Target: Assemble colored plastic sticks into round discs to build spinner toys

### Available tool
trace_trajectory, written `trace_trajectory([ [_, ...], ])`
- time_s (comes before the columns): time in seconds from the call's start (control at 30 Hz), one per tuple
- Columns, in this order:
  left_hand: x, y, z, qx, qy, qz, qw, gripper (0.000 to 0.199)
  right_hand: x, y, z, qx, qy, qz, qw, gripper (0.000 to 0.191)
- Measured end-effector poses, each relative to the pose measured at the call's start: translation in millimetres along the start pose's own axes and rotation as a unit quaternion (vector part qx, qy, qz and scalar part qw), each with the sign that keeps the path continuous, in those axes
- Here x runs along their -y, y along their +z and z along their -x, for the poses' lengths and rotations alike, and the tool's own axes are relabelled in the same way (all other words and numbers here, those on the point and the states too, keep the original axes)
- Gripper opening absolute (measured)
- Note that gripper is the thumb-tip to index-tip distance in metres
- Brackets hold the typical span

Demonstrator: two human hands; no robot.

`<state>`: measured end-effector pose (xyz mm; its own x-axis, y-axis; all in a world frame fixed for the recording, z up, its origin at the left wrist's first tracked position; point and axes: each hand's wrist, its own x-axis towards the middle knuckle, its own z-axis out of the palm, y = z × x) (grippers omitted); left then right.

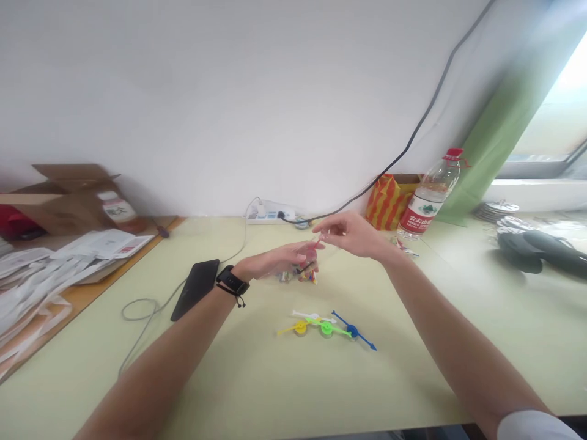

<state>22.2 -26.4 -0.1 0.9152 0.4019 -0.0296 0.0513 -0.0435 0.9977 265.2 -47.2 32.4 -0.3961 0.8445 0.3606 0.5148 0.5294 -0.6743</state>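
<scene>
Around the green spinner on the table: yellow spinner left, blue spinner right, black tablet farther left.

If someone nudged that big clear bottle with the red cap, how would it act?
The bottle stands tall on a fairly narrow base, so a push near the red cap would probably tip it. Its clear walls look like thin plastic and might flex when squeezed. How full it is I cannot tell, so its weight is uncertain.

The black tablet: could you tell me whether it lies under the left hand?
No, the tablet lies on the table, left of the hand.
</scene>
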Motion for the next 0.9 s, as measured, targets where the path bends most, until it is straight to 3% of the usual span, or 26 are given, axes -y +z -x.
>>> trace_trajectory([
  [0.17, 6.5, -0.8, -4.8, -0.006, 0.029, -0.01, 1.0, 0.057, 2.0, 5.9, -1.0, -0.027, 0.029, 0.013, 0.999, 0.012],
  [0.33, 10.4, -2.0, -7.6, -0.012, 0.015, -0.013, 1.0, 0.049, -0.1, 7.6, -2.0, 0.009, 0.043, 0.012, 0.999, 0.015],
  [0.43, 12.1, -3.8, -7.4, -0.015, -0.004, -0.003, 1.0, 0.048, -0.8, 4.3, -2.5, 0.028, 0.027, -0.012, 0.999, 0.023],
  [0.57, 13.2, -7.1, -4.3, -0.032, -0.016, 0.034, 0.999, 0.057, 1.1, -10.4, 1.0, -0.001, 0.023, -0.053, 0.998, 0.041],
  [0.73, 14.7, -9.2, -1.9, -0.044, -0.008, 0.082, 0.996, 0.064, 2.8, -26.8, 7.3, 0.084, -0.021, -0.028, 0.996, 0.031],
  [0.9, 18.2, -6.9, -5.2, -0.023, -0.044, 0.161, 0.986, 0.082, 3.6, -24.3, 6.5, 0.026, -0.045, -0.04, 0.998, 0.014],
])
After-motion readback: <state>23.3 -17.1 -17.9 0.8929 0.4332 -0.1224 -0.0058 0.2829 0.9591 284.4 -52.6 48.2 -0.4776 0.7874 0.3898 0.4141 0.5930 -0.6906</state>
